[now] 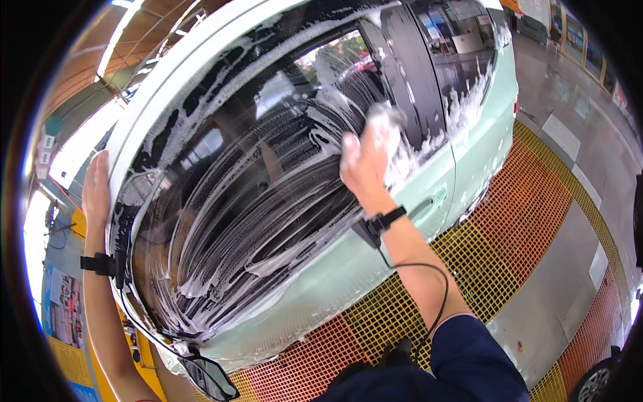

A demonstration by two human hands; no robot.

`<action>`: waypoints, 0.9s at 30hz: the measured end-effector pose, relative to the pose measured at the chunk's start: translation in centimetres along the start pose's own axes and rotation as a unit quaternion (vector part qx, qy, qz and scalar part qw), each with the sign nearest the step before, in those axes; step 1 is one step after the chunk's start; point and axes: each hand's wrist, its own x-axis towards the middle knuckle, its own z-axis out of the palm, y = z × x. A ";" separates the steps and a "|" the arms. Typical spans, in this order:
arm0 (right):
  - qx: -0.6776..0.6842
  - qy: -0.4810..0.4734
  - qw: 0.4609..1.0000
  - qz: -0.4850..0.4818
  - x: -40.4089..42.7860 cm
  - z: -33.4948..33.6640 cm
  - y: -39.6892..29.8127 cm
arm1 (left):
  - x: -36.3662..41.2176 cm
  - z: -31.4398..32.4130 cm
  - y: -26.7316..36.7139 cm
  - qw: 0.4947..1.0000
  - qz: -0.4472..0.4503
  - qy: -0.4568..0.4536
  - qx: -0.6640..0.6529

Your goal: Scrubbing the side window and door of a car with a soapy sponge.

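Observation:
A pale green car with a white roof edge fills the middle, its side window (226, 201) streaked with soap foam in curved lines. Near the rear end of that window, by the dark door pillar (409, 75), my right hand (369, 156) is pressed on foam; what it holds, if anything, is hidden by suds and blur. My left hand (95, 188) lies on the white roof edge (118, 145) at the far left, fingers extended and close together, holding nothing visible. Each wrist wears a black strap with a cable. The door handle (427, 206) sits below my right hand.
A side mirror (208, 377) sticks out at the bottom left. Orange and yellow floor grating (402, 306) runs along the car, with a grey floor plate (535, 271) beside it. Another vehicle's wheel (595, 379) shows at the lower right. A poster (65, 306) stands at the left.

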 end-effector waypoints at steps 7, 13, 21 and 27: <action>-0.043 0.108 0.989 -0.092 12.6 2.3 -8.4 | -0.4 -0.4 1.4 1.000 -0.007 0.014 0.009; -0.011 -0.048 0.976 -0.212 2.5 2.5 -16.0 | -0.6 -0.6 1.9 1.000 -0.007 0.010 0.010; -0.085 -0.069 0.981 -0.161 7.8 0.3 -9.4 | 0.2 -0.1 0.0 1.000 0.012 -0.004 -0.003; -0.112 0.038 0.983 -0.141 3.6 -2.2 1.3 | 1.5 0.7 -2.5 0.999 0.039 -0.014 0.013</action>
